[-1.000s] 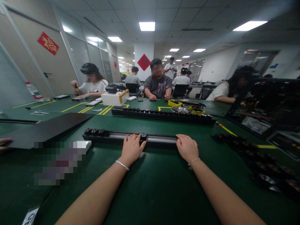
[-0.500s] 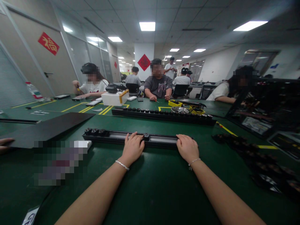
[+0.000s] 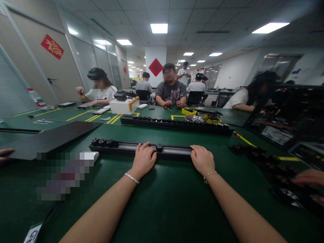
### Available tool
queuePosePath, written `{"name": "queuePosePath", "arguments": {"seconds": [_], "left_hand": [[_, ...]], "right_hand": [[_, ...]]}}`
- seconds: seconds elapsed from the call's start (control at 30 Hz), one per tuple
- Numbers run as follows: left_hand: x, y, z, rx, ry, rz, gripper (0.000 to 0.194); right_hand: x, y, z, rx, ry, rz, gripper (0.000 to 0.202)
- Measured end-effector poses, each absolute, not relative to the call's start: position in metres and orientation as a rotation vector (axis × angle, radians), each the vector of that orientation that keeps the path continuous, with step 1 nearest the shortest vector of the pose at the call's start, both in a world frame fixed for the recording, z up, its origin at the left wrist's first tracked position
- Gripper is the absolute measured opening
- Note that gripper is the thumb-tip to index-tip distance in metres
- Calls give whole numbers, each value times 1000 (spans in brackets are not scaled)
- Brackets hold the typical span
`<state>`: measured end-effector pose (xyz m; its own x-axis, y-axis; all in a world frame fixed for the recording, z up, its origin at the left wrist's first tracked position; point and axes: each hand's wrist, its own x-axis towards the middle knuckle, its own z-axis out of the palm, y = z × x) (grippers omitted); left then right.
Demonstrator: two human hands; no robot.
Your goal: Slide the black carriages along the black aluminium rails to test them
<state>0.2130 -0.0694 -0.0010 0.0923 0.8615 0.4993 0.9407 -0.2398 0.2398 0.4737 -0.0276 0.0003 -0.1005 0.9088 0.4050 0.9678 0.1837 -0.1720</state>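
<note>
- Because its channel faces up, the black rail, lying crosswise on the green table, exposes the single black block seated mid-length.
- At eight o'clock from that block, the left hand spans the rail, fingers slightly spread; I cannot tell whether the thumb beside the block pinches anything.
- At three o'clock, the right hand covers the rail's end, fingers pressed together, probably steadying it; its grip underneath is hidden.
- At nine o'clock, three black blocks sit grouped, leaving the channel accessible.
- At one o'clock stands a longer, block-filled rail.
- Towards four o'clock, another person's hand is over dark parts.
</note>
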Motion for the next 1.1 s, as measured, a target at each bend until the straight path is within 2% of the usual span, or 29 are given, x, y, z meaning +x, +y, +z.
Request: {"name": "queuePosePath", "arguments": {"seconds": [0.73, 1.1], "left_hand": [[212, -69, -3, -2397, -1763, -857, 25], [212, -70, -4, -2554, -1706, -755, 36]], "right_hand": [[475, -26, -2, -1732, -2039, -187, 42], [474, -28, 0, -1749, -2048, -181, 42]]}}
